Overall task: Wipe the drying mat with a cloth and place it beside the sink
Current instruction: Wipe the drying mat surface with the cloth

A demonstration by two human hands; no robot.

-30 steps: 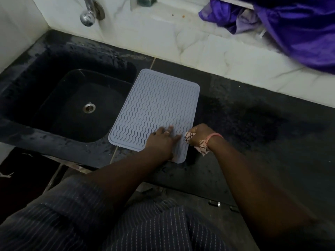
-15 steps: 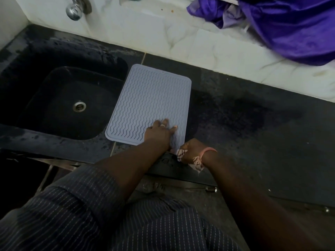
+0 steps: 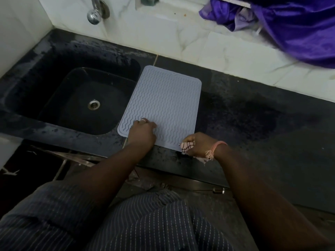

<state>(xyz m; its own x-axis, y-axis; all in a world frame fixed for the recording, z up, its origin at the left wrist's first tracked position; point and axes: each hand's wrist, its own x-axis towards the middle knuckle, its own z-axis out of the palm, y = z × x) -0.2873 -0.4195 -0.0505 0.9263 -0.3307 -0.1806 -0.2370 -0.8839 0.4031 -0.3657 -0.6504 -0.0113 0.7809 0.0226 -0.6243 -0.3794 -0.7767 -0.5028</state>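
Two hands are at the near end of a grey drying mat (image 3: pixel 163 107) that lies flat on the dark counter (image 3: pixel 253 127), just to the right of the black sink (image 3: pixel 54 98). The mat is a rectangle with rounded corners and wavy ribs. Its long axis runs from the person toward the back wall, leaning a little to the right at the far end, and the ribs run along this same axis. Its left edge reaches over the rim of the sink, while its near right corner is close to the front edge of the counter.

The left hand (image 3: pixel 142 132) rests on the near left part of the mat, with the fingers bent and the knuckles up; a ring shows on one finger. It presses on the mat but grips nothing that I can see. The right hand (image 3: pixel 196 144) is closed around a small cloth (image 3: pixel 186 146), pale with dark lines, and holds it against the near right corner of the mat. A part of the cloth hangs under the wrist. On this wrist is a pink thread band (image 3: pixel 217 147).

In the bottom of the sink a metal drain (image 3: pixel 93 104) shines. A chrome tap (image 3: pixel 95 12) stands out from the white marble wall (image 3: pixel 163 33) above. A purple fabric (image 3: pixel 299 24) lies on the ledge at the far right.
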